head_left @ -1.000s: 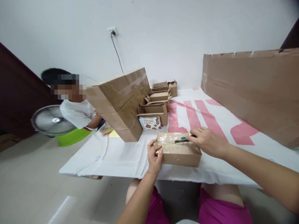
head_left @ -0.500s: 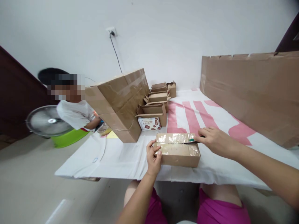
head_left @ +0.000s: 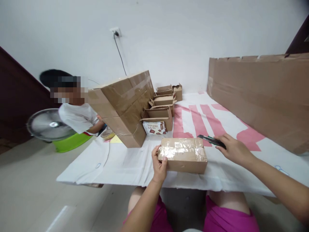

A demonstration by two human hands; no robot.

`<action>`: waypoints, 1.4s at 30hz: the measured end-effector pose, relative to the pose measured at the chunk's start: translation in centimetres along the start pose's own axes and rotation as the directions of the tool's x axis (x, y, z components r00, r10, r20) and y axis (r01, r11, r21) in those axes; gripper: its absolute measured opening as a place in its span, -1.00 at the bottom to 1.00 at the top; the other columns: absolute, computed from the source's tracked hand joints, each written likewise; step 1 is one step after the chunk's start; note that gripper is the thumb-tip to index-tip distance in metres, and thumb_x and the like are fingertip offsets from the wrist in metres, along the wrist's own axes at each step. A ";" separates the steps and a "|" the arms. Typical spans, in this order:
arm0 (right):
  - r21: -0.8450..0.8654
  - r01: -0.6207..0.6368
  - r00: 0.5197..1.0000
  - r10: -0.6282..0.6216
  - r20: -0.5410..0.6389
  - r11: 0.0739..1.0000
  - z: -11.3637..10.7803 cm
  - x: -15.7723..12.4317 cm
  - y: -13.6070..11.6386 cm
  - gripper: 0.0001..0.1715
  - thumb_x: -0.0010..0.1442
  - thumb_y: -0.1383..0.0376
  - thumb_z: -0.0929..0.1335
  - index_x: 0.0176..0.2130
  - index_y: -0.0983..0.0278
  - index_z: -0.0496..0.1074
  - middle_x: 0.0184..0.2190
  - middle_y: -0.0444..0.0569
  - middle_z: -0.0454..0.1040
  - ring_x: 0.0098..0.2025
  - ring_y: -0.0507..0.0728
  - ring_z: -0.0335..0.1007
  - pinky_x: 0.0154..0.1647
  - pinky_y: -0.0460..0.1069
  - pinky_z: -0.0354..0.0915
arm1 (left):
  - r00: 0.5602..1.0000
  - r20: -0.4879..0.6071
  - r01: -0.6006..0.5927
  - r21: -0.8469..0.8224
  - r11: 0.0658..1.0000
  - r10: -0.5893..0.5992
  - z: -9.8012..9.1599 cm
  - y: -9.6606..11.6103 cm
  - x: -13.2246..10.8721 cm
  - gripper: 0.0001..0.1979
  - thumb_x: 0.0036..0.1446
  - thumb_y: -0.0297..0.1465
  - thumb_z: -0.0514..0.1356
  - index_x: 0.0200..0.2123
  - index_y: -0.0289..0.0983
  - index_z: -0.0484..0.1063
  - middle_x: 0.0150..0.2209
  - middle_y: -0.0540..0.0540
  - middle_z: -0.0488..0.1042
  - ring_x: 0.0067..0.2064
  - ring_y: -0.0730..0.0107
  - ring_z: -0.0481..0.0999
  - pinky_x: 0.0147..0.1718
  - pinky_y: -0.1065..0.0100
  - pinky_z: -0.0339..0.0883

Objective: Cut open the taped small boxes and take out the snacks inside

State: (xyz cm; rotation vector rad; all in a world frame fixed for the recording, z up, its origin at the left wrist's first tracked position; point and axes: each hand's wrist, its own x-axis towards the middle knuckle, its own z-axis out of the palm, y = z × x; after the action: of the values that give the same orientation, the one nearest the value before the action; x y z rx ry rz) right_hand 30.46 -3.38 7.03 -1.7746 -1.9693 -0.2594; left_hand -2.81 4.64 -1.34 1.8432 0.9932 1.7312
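A small taped cardboard box [head_left: 185, 164] lies on the cloth-covered table in front of me, shiny clear tape along its top. My left hand [head_left: 159, 166] grips the box's left end, thumb on the near side and fingers over the far part. To the right of the box, my right hand [head_left: 233, 149] is closed around a dark and green utility knife [head_left: 211, 140]. Its blade end points left, near the box's far right corner and apart from the tape.
Stacked taped boxes [head_left: 123, 106] form a wall on the left, with several opened boxes [head_left: 158, 113] and a "Super Meal" packet [head_left: 154, 128] beside it. A large cardboard panel [head_left: 258, 96] stands right. A person [head_left: 77, 117] sits left, near a fan [head_left: 53, 124] and tape roll [head_left: 107, 133].
My right hand has drawn the utility knife away from the box's top seam, to the right. My left hand still holds the box, which has stayed in place.
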 end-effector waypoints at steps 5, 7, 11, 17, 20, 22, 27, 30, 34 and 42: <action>-0.015 -0.097 0.978 0.098 0.187 0.995 3.8 -3.7 2.6 -0.70 0.19 0.27 0.31 -0.06 0.25 0.45 -0.13 0.06 0.54 -0.19 0.22 0.53 -0.32 0.04 0.42 | 0.984 -0.015 0.175 -0.047 0.983 -0.176 0.0 0.0 -0.5 -0.39 0.17 -0.10 0.15 0.20 -0.25 0.13 0.13 -0.26 0.24 0.17 0.08 0.27 0.16 0.10 0.13; -0.029 -0.080 0.962 0.084 0.259 0.996 4.6 -4.8 2.8 -0.72 0.17 0.31 0.32 -0.10 0.27 0.48 -0.19 0.08 0.55 -0.20 0.23 0.53 -0.26 0.07 0.42 | 0.980 0.009 0.201 -0.067 0.977 -0.201 -0.1 0.4 -0.2 -0.43 0.16 -0.08 0.15 0.15 -0.24 0.21 0.10 -0.24 0.28 0.16 0.07 0.27 0.17 0.07 0.11; 0.037 -0.043 0.978 0.035 0.207 0.998 4.5 -5.1 1.8 -0.73 0.24 0.24 0.29 -0.15 0.28 0.51 -0.24 0.09 0.55 -0.17 0.26 0.50 -0.15 0.14 0.41 | 0.961 0.042 0.278 -0.134 0.951 -0.275 -0.3 0.9 0.2 -0.56 0.14 -0.10 0.19 0.01 -0.20 0.40 0.07 -0.17 0.32 0.14 0.11 0.33 0.16 0.12 0.17; 0.334 0.069 0.995 -0.043 -0.084 0.940 1.9 -3.2 -3.1 -0.64 0.32 0.13 0.23 0.03 0.22 0.36 -0.10 0.10 0.50 -0.05 0.22 0.43 -0.07 0.16 0.40 | 0.937 0.103 0.349 -0.283 0.893 -0.333 -0.5 0.2 0.0 -0.52 0.10 -0.11 0.23 0.05 -0.20 0.39 0.03 -0.16 0.42 0.14 0.16 0.37 0.16 0.16 0.20; 0.392 0.153 0.986 -0.116 -0.118 0.907 1.1 -2.4 -5.7 -0.55 0.30 0.12 0.27 0.12 0.25 0.28 -0.05 0.13 0.46 -0.01 0.23 0.39 -0.05 0.16 0.39 | 0.935 0.114 0.353 -0.290 0.889 -0.335 -0.7 0.0 -0.1 -0.52 0.11 -0.13 0.24 0.06 -0.20 0.38 0.06 -0.17 0.41 0.16 0.14 0.36 0.17 0.14 0.19; 0.412 0.190 0.980 -0.149 -0.129 0.891 0.9 -2.2 -7.0 -0.51 0.29 0.12 0.28 0.14 0.26 0.25 -0.04 0.14 0.44 0.01 0.24 0.36 -0.03 0.16 0.37 | 0.936 0.125 0.352 -0.288 0.891 -0.330 -0.9 0.0 -0.1 -0.52 0.11 -0.14 0.24 0.07 -0.20 0.38 0.09 -0.18 0.38 0.18 0.12 0.33 0.17 0.13 0.19; 0.488 0.226 0.973 -0.165 -0.164 0.843 1.1 -2.4 -8.3 -0.62 0.28 0.20 0.30 0.06 0.24 0.27 -0.06 0.11 0.43 0.01 0.22 0.34 -0.01 0.15 0.35 | 0.944 0.152 0.324 -0.268 0.907 -0.292 -1.4 -0.1 -0.2 -0.48 0.13 -0.15 0.23 0.13 -0.17 0.31 0.20 -0.20 0.26 0.23 0.10 0.28 0.19 0.10 0.17; 0.515 0.266 0.962 -0.190 -0.196 0.815 1.2 -2.6 -8.5 -0.75 0.27 0.29 0.30 -0.03 0.20 0.33 -0.10 0.08 0.46 -0.02 0.21 0.37 -0.03 0.14 0.34 | 0.962 0.164 0.255 -0.250 0.934 -0.219 -1.6 -0.5 -0.3 -0.59 0.11 -0.15 0.24 0.00 -0.17 0.41 0.21 -0.20 0.25 0.26 0.05 0.24 0.20 0.06 0.16; 0.449 0.366 0.930 -0.297 -0.218 0.816 1.5 -2.9 -8.6 -0.86 0.19 0.38 0.31 -0.20 0.20 0.38 -0.19 0.04 0.50 -0.11 0.21 0.41 -0.08 0.17 0.33 | 0.971 0.108 0.234 -0.260 0.937 -0.212 -1.3 -0.8 -0.5 -0.69 0.05 -0.10 0.26 -0.27 -0.20 0.49 0.19 -0.16 0.28 0.26 0.00 0.23 0.19 0.02 0.15; 0.331 0.446 0.886 -0.358 -0.296 0.832 3.2 -4.2 -8.0 -0.58 0.03 0.57 0.22 -0.15 0.23 0.38 -0.11 0.06 0.47 -0.04 0.20 0.38 -0.05 0.17 0.33 | 0.815 0.132 0.553 -0.469 0.689 -0.565 -2.6 -0.5 -0.3 -0.55 0.00 -0.16 0.29 -0.05 -0.21 0.40 -0.04 -0.16 0.50 0.01 0.12 0.48 0.01 0.17 0.32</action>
State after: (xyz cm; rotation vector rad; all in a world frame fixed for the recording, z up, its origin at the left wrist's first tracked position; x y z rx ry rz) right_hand 22.17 -6.85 3.66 -1.0198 -2.0414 -0.1745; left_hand -5.42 4.28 -1.58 1.0445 0.8918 1.4360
